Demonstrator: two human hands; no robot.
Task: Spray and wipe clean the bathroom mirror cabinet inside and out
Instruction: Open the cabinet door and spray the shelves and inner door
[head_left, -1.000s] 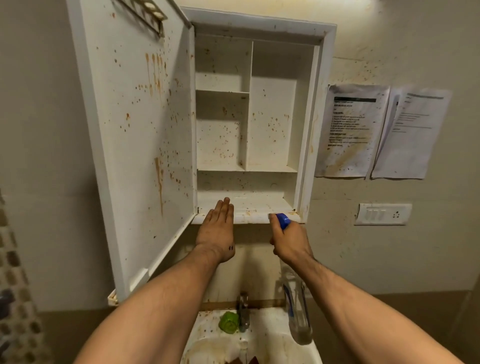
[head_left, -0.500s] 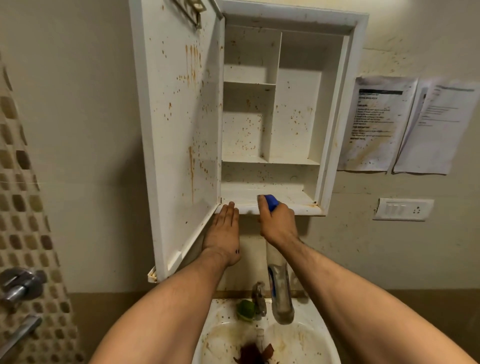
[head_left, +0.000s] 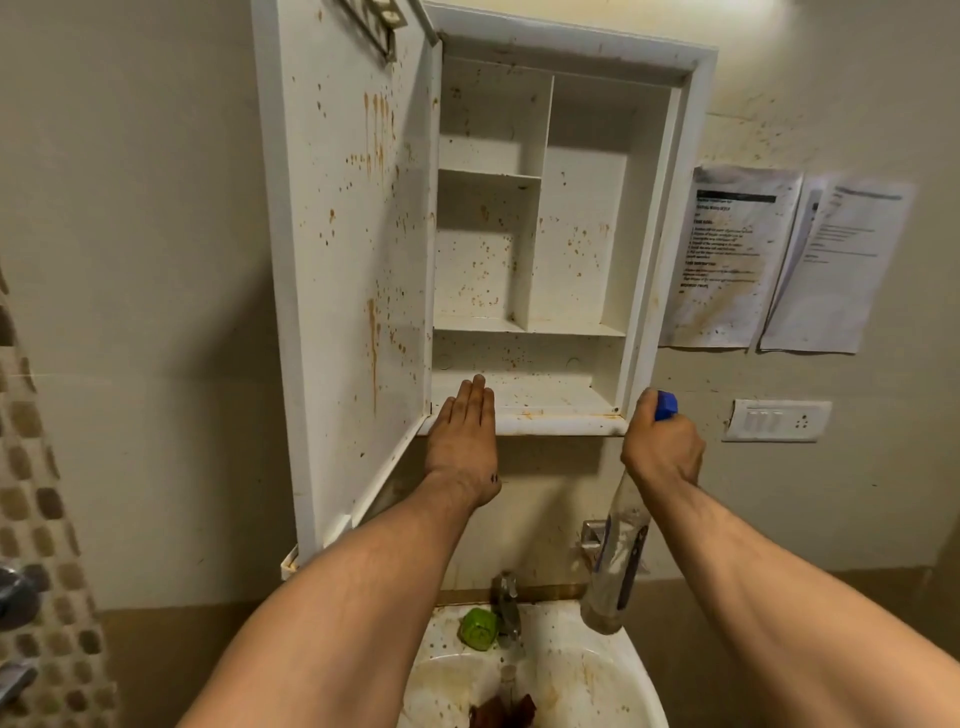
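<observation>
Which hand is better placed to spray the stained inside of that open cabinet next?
The right hand: it grips the spray bottle, whose blue spray head sits beside the lower right corner of the cabinet. The left hand lies flat on the bottom ledge, holding nothing.

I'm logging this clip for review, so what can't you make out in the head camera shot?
Mirror side of the door: head view, it faces away; only the stained inner face shows.
Spray bottle trigger: head view, covered by the right hand.
Papers text: head view, too small and blurred.
Dark object in the sink: head view, cut off by the bottom edge.
</observation>
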